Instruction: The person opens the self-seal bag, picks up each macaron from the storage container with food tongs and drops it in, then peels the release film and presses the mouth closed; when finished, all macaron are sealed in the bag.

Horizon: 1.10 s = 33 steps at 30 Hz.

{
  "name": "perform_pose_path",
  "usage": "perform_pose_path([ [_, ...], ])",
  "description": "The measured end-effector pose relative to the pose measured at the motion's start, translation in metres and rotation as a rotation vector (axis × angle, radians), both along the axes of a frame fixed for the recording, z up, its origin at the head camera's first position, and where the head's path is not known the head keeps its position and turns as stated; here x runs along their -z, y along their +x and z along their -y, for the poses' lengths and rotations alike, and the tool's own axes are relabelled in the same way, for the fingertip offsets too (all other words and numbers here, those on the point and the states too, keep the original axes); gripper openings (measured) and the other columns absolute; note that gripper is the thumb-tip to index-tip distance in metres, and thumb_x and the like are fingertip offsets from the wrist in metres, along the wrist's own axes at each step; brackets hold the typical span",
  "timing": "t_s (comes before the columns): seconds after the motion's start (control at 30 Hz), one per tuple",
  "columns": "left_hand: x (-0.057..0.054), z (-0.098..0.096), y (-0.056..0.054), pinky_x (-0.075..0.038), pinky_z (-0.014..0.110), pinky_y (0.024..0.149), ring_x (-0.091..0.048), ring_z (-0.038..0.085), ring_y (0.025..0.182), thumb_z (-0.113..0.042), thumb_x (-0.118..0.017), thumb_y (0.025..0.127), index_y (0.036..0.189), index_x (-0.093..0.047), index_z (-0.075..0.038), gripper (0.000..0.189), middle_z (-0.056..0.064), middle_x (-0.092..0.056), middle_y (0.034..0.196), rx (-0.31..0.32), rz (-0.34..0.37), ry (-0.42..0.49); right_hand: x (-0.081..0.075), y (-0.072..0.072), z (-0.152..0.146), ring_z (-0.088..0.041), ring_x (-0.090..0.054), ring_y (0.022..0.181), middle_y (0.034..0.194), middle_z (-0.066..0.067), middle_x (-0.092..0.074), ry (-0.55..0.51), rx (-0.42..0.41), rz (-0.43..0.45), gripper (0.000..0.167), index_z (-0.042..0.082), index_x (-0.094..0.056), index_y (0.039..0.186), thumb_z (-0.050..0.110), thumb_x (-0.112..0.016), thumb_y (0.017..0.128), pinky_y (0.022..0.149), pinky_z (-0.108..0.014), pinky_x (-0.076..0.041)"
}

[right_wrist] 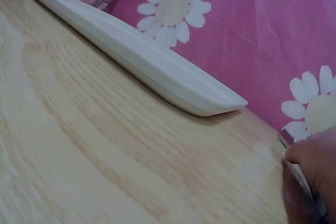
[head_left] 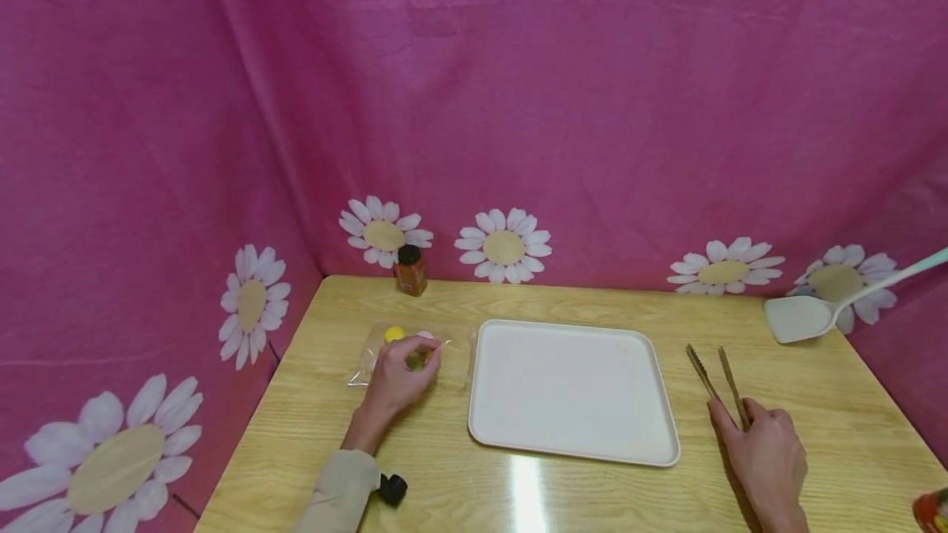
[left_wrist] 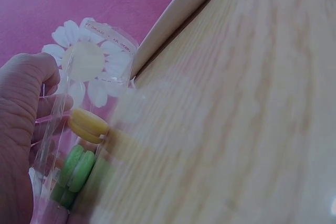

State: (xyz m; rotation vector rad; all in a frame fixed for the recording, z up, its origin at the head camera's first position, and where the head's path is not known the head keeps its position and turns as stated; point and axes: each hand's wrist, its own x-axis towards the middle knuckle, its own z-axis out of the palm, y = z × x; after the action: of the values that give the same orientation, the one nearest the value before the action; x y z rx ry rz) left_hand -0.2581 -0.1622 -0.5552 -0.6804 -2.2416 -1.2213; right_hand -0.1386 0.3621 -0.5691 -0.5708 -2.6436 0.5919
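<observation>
Head: left grip (head_left: pixel 397 379) pinches clear bag (head_left: pixel 457 360)
Macarons (left_wrist: pixel 77 168): beside that grip; avoid squeezing
Tongs (head_left: pixel 732 385): right grip (head_left: pixel 770 452) grasping

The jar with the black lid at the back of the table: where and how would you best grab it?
Probably round the body of the jar, below the black lid, thumb and fingers on opposite sides. I'd come from the near side of the table: the jar stands upright, pink cloth close behind it.
</observation>
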Motion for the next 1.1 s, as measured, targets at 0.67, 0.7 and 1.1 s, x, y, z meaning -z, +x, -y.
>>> perform_pose_path([
  [0.67, 0.002, 0.003, 0.001, -0.061, 0.048, 0.080, -0.076, 0.026, 0.088, -0.005, -0.081, 0.088, 0.097, -0.080, -0.004, 0.010, 0.004, -0.079, 0.096, -0.008, -0.002, 0.007, -0.066, -0.040, 0.138, -0.016, -0.067, 0.069, 0.084, -0.005, -0.074, -0.157, -0.555, -0.188, 0.034, -0.003, -0.069, 0.126, 0.012, -0.072, 0.096, 0.062, -0.028, -0.053],
  [0.7, 0.001, 0.003, 0.001, -0.061, 0.049, 0.079, -0.075, 0.027, 0.087, -0.004, -0.081, 0.087, 0.097, -0.079, -0.003, 0.010, 0.005, -0.079, 0.096, -0.009, -0.005, 0.007, -0.067, -0.042, 0.151, -0.013, -0.066, 0.068, 0.083, -0.004, -0.074, -0.184, -0.596, -0.171, 0.033, -0.003, -0.070, 0.125, 0.011, -0.073, 0.095, 0.062, -0.026, -0.053],
  [1.1, -0.002, 0.003, -0.002, -0.061, 0.044, 0.080, -0.075, 0.020, 0.089, -0.006, -0.081, 0.087, 0.096, -0.080, -0.004, 0.010, 0.003, -0.080, 0.096, -0.025, -0.022, -0.016, -0.067, -0.064, 0.279, -0.003, -0.058, 0.063, 0.072, 0.012, -0.068, -0.247, -0.875, 0.092, 0.038, 0.005, -0.071, 0.126, 0.025, -0.071, 0.094, 0.068, -0.031, -0.048],
])
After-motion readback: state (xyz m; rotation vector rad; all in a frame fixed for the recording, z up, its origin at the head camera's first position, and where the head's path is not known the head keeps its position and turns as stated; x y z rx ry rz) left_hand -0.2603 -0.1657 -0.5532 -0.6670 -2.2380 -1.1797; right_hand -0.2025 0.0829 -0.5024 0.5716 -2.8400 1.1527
